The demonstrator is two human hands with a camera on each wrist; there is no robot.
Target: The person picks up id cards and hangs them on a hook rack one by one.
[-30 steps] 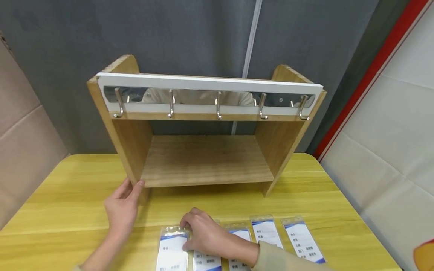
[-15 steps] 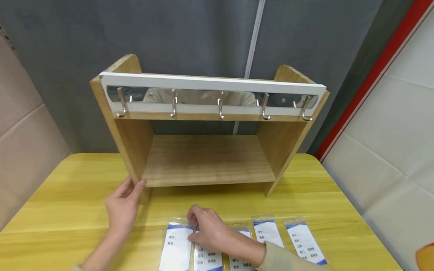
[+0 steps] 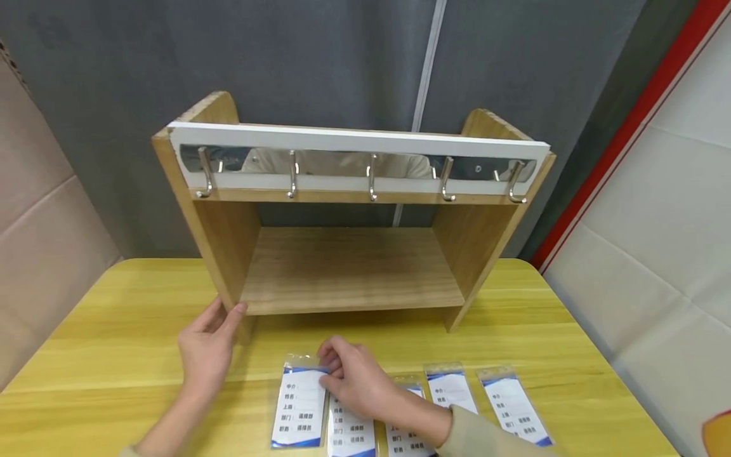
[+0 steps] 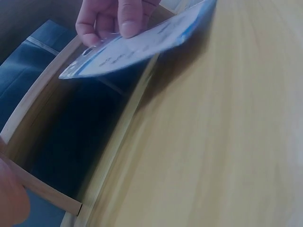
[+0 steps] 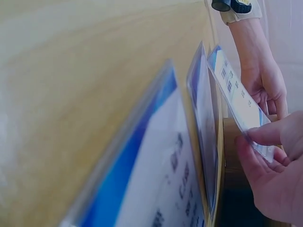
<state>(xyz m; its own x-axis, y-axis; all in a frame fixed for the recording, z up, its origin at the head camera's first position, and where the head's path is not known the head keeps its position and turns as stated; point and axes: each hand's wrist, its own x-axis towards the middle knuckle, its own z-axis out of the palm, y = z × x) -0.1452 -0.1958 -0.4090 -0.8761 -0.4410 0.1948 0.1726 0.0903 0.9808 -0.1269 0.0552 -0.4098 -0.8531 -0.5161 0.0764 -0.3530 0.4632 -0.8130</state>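
Note:
My right hand [image 3: 356,381] pinches the upper right edge of a badge holder [image 3: 299,406], a clear sleeve with a white and blue printed card. In the right wrist view this badge holder [image 5: 236,97] is tilted up off the table, thumb on one face and fingers behind. Several similar badge holders [image 3: 514,409] lie in a row to the right, partly under my right forearm. My left hand [image 3: 207,349] grips the lower front edge of the wooden rack's [image 3: 225,279] left side panel, thumb in front. The rack carries several metal hooks [image 3: 372,179] on a white strip.
The rack stands on a yellow wood-grain table [image 3: 114,330], its lower shelf [image 3: 354,266] raised above the tabletop. A grey partition [image 3: 320,63] rises behind it. A white padded wall [image 3: 645,254] with a red stripe borders the right side.
My right hand has raised the leftmost badge holder and moved it forward towards the rack, so all its printed lines now show. My left hand keeps its hold on the rack.

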